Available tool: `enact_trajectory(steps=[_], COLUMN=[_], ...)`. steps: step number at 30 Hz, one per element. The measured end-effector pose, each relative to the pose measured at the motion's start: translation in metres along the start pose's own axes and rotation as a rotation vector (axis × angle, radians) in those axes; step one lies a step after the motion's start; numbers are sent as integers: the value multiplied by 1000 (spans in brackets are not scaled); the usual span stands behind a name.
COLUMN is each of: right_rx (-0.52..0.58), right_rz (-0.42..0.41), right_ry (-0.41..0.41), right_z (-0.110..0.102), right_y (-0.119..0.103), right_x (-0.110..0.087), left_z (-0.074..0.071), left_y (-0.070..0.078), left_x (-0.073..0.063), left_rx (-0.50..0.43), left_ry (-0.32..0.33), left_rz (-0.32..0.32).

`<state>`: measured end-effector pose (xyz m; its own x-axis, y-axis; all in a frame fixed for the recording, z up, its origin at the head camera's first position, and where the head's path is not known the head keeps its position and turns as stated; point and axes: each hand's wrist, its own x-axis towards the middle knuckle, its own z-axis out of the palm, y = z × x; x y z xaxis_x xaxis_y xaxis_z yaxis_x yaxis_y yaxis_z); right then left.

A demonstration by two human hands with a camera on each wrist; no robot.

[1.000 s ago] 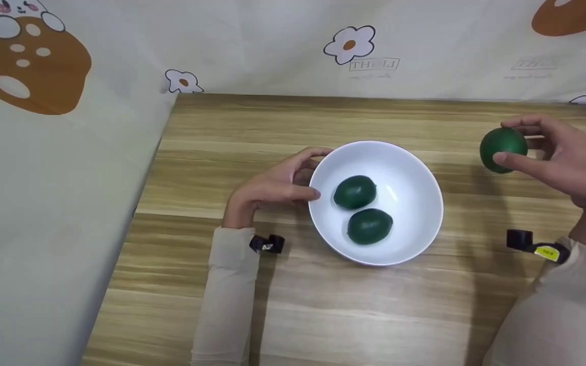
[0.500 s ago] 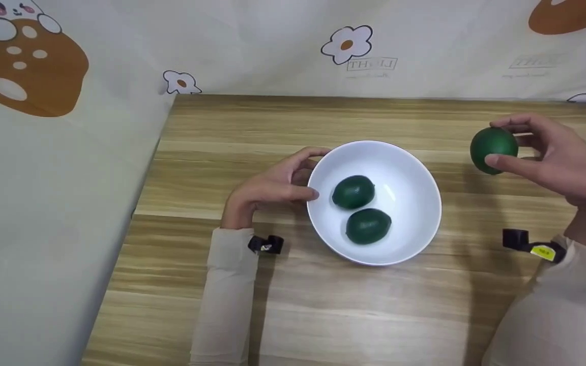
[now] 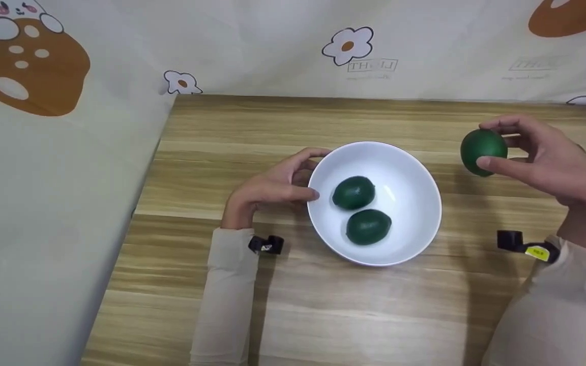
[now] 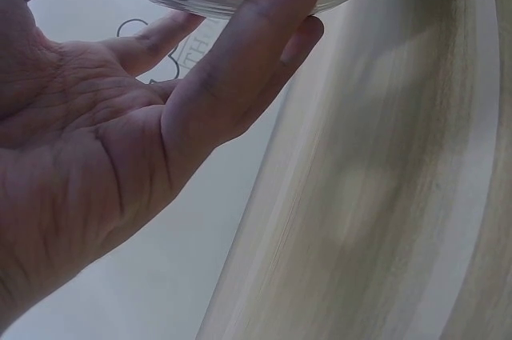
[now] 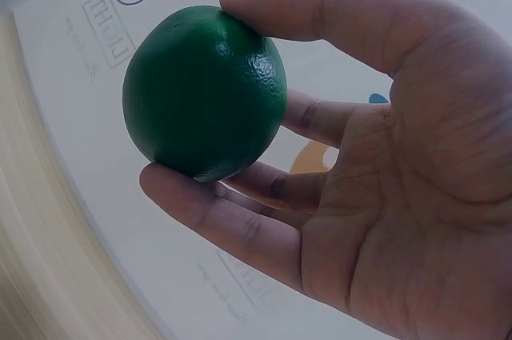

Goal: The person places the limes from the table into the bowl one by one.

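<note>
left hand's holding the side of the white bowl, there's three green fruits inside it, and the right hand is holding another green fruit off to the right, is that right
The count is wrong: the head view shows two green fruits inside the white bowl, not three. The left hand does hold its side, and the right hand holds another green fruit off to the right.

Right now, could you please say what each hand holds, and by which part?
The right hand pinches one green fruit by opposite sides; the left hand grips the white bowl by its left side.
</note>
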<state>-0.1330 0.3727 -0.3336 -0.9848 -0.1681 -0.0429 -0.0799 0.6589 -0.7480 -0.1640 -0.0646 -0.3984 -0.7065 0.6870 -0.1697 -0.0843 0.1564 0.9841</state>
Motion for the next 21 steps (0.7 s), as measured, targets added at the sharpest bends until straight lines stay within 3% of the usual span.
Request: enact_trajectory(steps=[9,21], right_rx=[51,11], right_rz=[-20,-35], right_ry=[-49,-67], right_z=[4,8], right_y=[-6,-15], right_x=[2,3], left_z=[0,1], left_y=[-1,0], left_x=[0,0], left_rx=[37,37], left_ry=[6,13], left_rz=[23,0])
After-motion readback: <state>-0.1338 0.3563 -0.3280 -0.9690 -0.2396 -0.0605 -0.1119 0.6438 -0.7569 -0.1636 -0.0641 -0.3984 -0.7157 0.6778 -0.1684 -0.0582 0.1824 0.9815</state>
